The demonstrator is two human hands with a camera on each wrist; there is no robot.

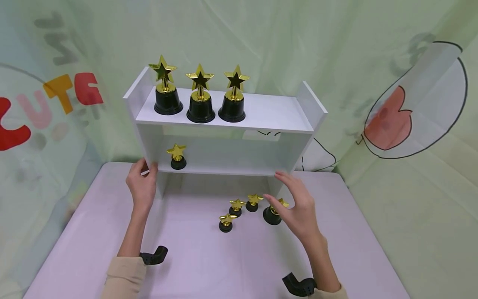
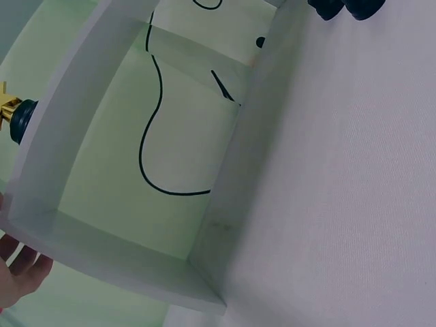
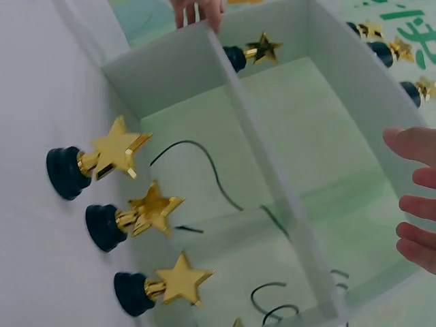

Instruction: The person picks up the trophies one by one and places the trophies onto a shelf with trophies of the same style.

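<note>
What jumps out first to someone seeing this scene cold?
Three tall gold star trophies stand in a row on top of a white shelf unit, with one small star trophy alone on the shelf below. The left hand holds the unit's left side, while the right hand hovers open near its right side. Four more small trophies stand on the table in front.

We see our right hand's fingers at the right edge, straight & spread, just beside the white shelf, not clearly touching. Far across from them, 3 small star trophies stand in a row on the table. Another small trophy sits inside the shelf, well up from our fingertips. At the shelf's far end, the other hand's fingers grip its edge.
</note>
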